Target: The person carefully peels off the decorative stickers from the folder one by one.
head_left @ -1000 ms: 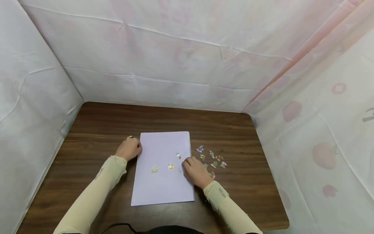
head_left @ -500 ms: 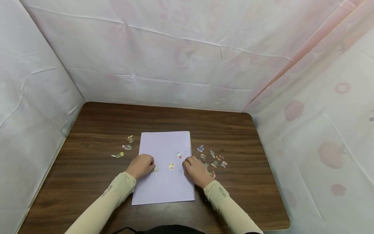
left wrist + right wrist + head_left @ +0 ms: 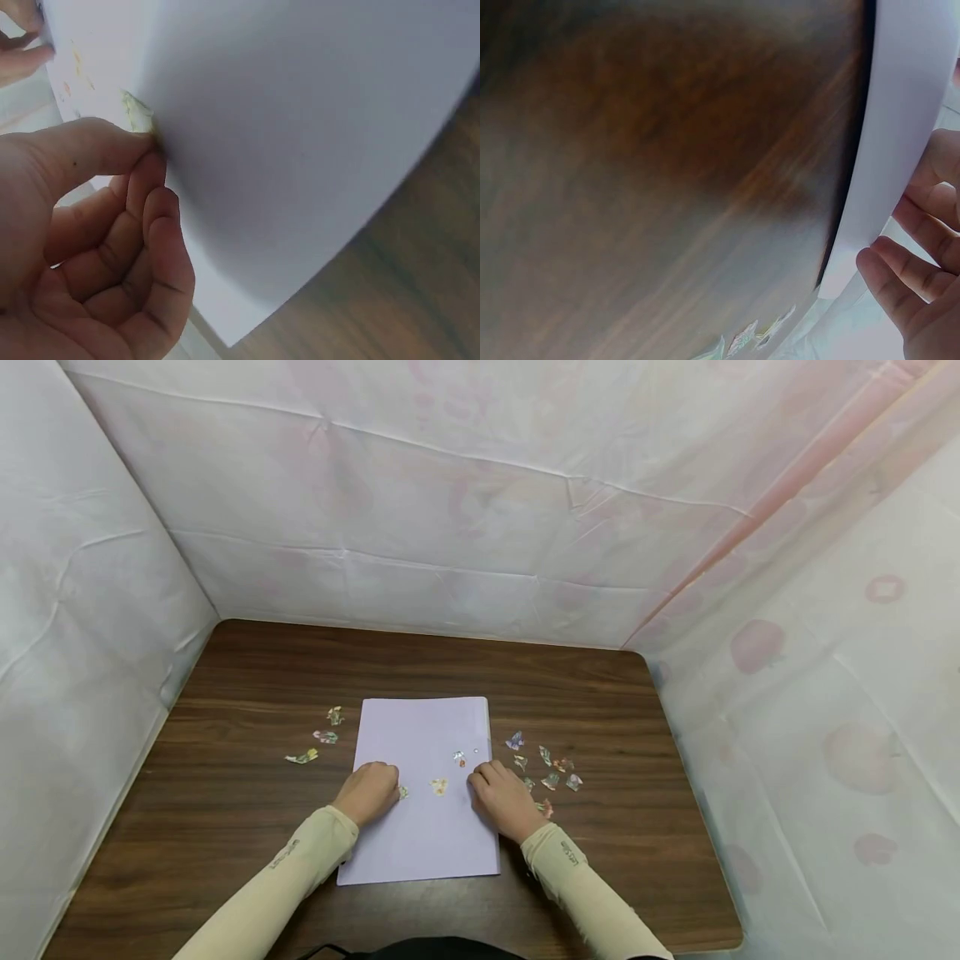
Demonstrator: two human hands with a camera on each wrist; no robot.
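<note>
Pale lilac paper sheet (image 3: 420,793): flat and matte, lying square on a dark wood-grain table (image 3: 225,827), near the front edge. It serves as the ground on which small pieces are set.

Left hand (image 3: 367,792): rests on the sheet's left edge, fingers curled. In the left wrist view the thumb and forefinger (image 3: 146,176) pinch a small yellowish-green paper scrap (image 3: 137,112) against the sheet, as if to lift or seat it.

Right hand (image 3: 504,795): lies on the sheet's right edge, fingers bent with the tips down on the paper, apparently steadying it. It holds nothing that I can see.

Two more scraps on the sheet: a yellowish scrap (image 3: 439,786) between the hands and a shiny scrap (image 3: 458,757) just beyond the right fingertips.

Scrap cluster, right (image 3: 546,764): glossy, ragged, multicoloured bits, loosely scattered on bare wood just beside the right hand.

Scrap group, left (image 3: 318,737): three similar pieces, well apart from the sheet's contents.

Surround: a creased white fabric backdrop (image 3: 450,510) with faint pink prints, walling three sides.
</note>
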